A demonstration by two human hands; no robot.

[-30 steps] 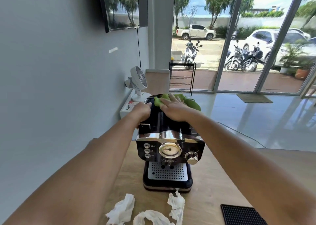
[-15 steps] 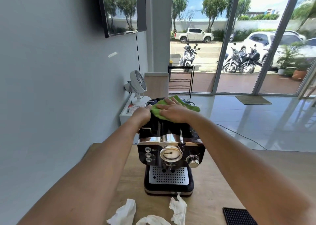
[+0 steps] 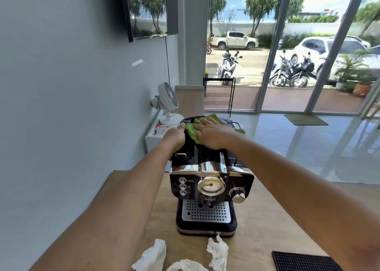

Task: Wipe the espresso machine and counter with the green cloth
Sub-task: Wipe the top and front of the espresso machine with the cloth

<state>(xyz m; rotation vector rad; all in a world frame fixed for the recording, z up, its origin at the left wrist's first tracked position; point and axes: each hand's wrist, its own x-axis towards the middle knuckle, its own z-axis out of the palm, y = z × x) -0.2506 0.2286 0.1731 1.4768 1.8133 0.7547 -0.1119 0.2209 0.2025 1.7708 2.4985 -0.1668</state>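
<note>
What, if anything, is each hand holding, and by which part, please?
The left hand grips the espresso machine by its top left edge; the right hand grips nothing, pressing flat on the green cloth.

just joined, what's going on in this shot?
A person is wiping the top of the espresso machine. The right hand presses the green cloth flat on it, while the left hand grips the machine's upper left edge. Crumpled white tissues lie on the wooden counter in front of the machine.
</note>
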